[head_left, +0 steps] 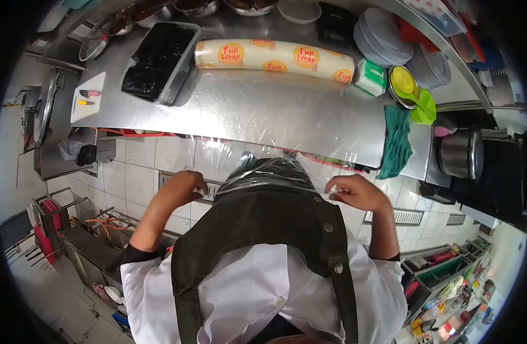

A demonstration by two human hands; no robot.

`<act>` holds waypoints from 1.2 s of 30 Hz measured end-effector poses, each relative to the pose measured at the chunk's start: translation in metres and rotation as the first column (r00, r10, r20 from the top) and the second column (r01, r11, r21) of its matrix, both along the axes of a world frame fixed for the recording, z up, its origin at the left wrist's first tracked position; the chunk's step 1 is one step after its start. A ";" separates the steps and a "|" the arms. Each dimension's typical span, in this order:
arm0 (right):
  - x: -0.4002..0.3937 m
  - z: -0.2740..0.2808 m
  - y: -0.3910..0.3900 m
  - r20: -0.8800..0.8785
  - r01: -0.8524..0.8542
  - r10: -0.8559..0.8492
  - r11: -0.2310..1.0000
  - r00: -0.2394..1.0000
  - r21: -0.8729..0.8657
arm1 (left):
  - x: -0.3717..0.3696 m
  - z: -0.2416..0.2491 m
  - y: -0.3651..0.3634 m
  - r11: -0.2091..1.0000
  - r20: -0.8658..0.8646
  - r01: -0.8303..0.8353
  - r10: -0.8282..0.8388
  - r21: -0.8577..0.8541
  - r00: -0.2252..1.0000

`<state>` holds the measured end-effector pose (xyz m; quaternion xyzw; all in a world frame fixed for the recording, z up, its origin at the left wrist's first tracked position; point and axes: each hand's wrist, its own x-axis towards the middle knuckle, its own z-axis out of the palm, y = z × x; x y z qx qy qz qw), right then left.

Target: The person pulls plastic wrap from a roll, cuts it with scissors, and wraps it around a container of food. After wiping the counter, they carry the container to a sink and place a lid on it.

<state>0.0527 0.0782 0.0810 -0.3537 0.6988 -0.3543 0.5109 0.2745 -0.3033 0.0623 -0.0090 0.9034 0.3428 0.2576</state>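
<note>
A clear sheet of plastic wrap [266,182] stretches from the printed wrap roll [275,56] over the counter's front edge to just in front of my dark apron. The roll lies crosswise on the steel counter. My left hand [190,186] pinches the sheet's left side, fingers closed. On the opposite side, my right hand [353,191] has its fingers curled together at the sheet's right corner. Both hands are below the counter edge, on either side of my body.
A tray of black-wrapped contents [160,60] stands left of the roll, beyond a white cutting board [89,97] with small knives. On the right are a green-and-white packet [371,77], stacked plates [384,35], a yellow bowl [402,80], a green cloth [395,140] and a pot [461,153].
</note>
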 end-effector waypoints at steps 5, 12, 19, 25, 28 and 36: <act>0.052 -0.116 0.016 -0.302 -0.033 0.119 0.961 0.946 0.275 | 0.033 -0.134 0.024 0.978 0.069 0.062 -0.049 -0.199 0.996; 0.064 -0.269 0.013 -0.798 0.149 0.148 0.947 0.584 0.285 | 0.019 -0.242 0.019 0.814 0.133 -0.074 0.183 -0.576 0.974; 0.043 -0.291 0.023 -0.784 0.231 0.184 0.894 0.593 0.385 | -0.028 -0.274 -0.023 0.800 0.054 -0.063 0.118 -0.596 0.992; 0.047 -0.317 0.040 -0.790 0.028 0.551 0.815 0.269 0.578 | -0.021 -0.322 -0.066 0.845 0.350 0.114 0.090 -0.522 0.933; 0.059 -0.335 0.054 -0.861 0.042 0.336 0.924 0.381 0.379 | -0.006 -0.218 -0.072 0.959 0.207 -0.202 0.242 -0.197 0.948; 0.118 -0.294 0.023 -0.604 0.198 0.624 0.596 0.496 0.778 | -0.141 -0.035 -0.089 0.930 0.342 -0.090 -0.041 0.357 0.939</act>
